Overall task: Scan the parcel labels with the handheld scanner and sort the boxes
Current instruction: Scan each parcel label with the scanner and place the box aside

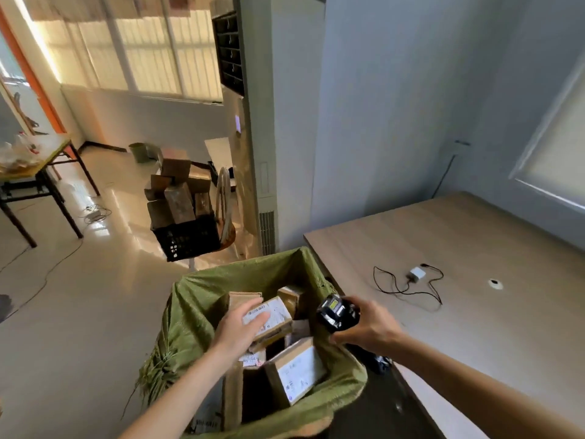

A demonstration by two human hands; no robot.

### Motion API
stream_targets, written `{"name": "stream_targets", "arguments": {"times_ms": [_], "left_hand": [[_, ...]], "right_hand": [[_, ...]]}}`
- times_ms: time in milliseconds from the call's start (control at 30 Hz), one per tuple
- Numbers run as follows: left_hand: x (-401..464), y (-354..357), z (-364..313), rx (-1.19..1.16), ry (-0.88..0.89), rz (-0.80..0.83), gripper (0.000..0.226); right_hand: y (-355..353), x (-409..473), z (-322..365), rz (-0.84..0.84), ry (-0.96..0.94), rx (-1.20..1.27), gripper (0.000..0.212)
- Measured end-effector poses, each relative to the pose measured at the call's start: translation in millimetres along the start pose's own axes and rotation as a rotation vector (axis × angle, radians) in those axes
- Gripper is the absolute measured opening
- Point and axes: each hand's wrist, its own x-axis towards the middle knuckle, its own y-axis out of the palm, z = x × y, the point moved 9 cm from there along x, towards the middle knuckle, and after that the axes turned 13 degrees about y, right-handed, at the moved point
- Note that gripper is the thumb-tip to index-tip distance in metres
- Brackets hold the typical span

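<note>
A green woven sack [196, 312] stands open in front of me, holding several cardboard parcels with white labels. My left hand [239, 329] reaches into it and lies with straight fingers on the label of a small parcel [275, 315] near the top. My right hand [368, 326] grips a black handheld scanner [337, 312] just right of that parcel, above the sack's right rim. Another labelled box [299, 373] leans at the sack's near side.
A wooden table [474, 248] lies at the right with a white charger and black cable [416, 275]. A black crate [186, 237] heaped with brown boxes stands on the floor behind. A desk [38, 166] is at far left; cables trail over the floor.
</note>
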Motion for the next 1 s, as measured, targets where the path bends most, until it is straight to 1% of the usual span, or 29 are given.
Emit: {"name": "stream_targets", "arguments": {"times_ms": [100,200,267,400,500,600,767,900,1000], "left_hand": [[-1.9,38.7,-56.2,-0.022,0.119,0.095,0.038],[-24.8,87.7,-113.0,-0.056,0.221,0.234,0.043],[-43.6,120.2,-150.5,-0.048,0.289,0.308,0.044],[-91.4,192.8,-238.4,-0.031,0.432,0.47,0.045],[-141.8,252.8,-308.6,-0.055,0.532,0.571,0.044],[-206.8,315.1,-371.5,-0.069,0.613,0.672,0.045],[-339.3,416.1,-464.1,-0.091,0.805,0.833,0.049],[-469.2,495.2,-517.0,-0.077,0.93,1.002,0.056],[-568.7,546.2,-550.7,-0.131,0.995,1.102,0.059]], "right_hand": [[-51.4,-59.0,-42.1,-0.128,0.076,0.087,0.095],[-94.8,-128.8,-82.1,-0.23,0.137,0.135,0.1],[-119.8,-179.0,-113.3,-0.3,0.193,0.163,0.096],[-168.0,-291.8,-182.5,-0.476,0.345,0.149,0.074],[-199.6,-383.2,-237.6,-0.61,0.487,0.159,0.071],[-222.4,-476.3,-295.5,-0.719,0.63,0.178,0.069],[-238.8,-627.6,-392.1,-0.858,0.827,0.231,0.074],[-236.2,-748.9,-470.6,-0.929,0.971,0.272,0.082],[-230.6,-836.6,-524.4,-0.959,1.074,0.297,0.084]]}}
